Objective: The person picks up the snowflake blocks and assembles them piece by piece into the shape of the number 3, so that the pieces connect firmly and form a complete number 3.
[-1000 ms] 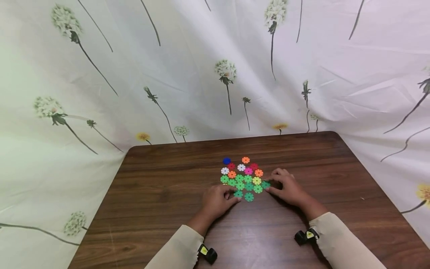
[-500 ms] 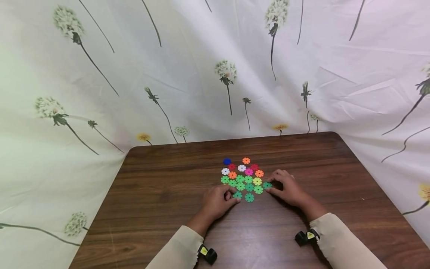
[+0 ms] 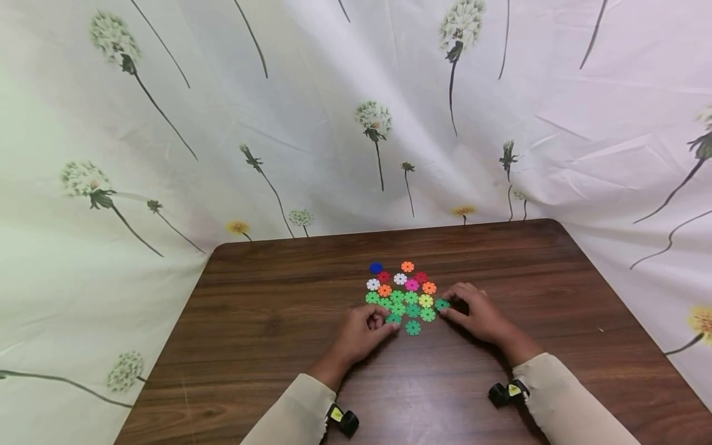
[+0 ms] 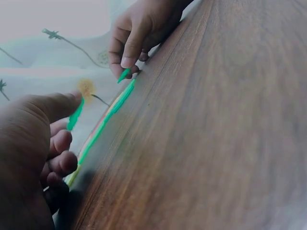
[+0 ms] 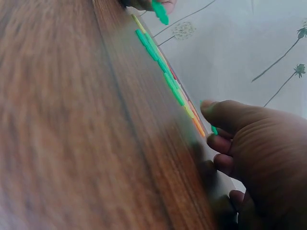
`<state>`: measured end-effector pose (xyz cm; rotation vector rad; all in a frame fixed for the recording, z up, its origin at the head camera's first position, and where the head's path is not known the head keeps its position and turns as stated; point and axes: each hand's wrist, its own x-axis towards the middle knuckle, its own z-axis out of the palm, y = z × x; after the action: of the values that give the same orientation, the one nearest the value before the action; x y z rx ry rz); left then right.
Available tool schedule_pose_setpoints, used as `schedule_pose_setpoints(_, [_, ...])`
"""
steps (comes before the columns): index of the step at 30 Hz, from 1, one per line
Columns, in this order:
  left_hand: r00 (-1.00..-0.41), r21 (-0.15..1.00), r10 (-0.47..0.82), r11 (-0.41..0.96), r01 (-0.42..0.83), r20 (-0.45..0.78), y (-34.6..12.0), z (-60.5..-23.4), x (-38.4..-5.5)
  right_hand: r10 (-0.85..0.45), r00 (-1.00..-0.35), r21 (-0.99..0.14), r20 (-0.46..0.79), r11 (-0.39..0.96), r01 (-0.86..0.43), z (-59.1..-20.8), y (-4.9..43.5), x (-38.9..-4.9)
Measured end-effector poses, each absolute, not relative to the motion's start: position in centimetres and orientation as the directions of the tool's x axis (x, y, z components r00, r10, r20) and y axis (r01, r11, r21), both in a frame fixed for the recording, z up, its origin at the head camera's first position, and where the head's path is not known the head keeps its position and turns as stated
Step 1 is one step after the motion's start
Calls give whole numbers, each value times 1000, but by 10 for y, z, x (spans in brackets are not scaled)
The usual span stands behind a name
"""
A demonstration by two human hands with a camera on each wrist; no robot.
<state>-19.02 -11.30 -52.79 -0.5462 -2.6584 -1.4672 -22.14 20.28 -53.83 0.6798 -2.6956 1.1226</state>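
Observation:
Notched plastic discs, the flower-shaped interlocking kind, lie flat in a loose cluster mid-table. At its near left, my left hand (image 3: 358,334) pinches a dark green disc (image 3: 394,318) between thumb and fingers. The left wrist view shows this green disc (image 4: 75,115) tilted and lifted off the table. On the cluster's right, my right hand (image 3: 477,312) pinches another dark green disc (image 3: 442,304). Seen from the right wrist, most of that disc (image 5: 214,130) hides behind the thumb. Nearest to me between the hands lies a single green disc (image 3: 413,328).
Behind the green discs lie a yellow disc (image 3: 425,301), a pink disc (image 3: 411,285), a blue disc (image 3: 376,267), and several orange, white and red ones. The brown wooden table (image 3: 267,371) ends at a flower-printed cloth (image 3: 311,123) hanging behind it.
The green disc at my left hand now shows tilted up in the fingers, slightly farther from me. The right hand's disc has shifted slightly. Both arms stay nearly in place.

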Motion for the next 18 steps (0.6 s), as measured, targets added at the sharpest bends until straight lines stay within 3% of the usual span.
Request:
schedule_pose_setpoints(10, [-934, 902, 263, 296, 316, 241, -113, -527, -187, -329, -892, -685, 309, 573, -449, -536, 200, -220])
schedule_pose_setpoints(18, [-912, 944, 321, 123, 307, 255, -113, -527, -187, -309, -898, -746, 312, 506, -433, -528, 197, -216])
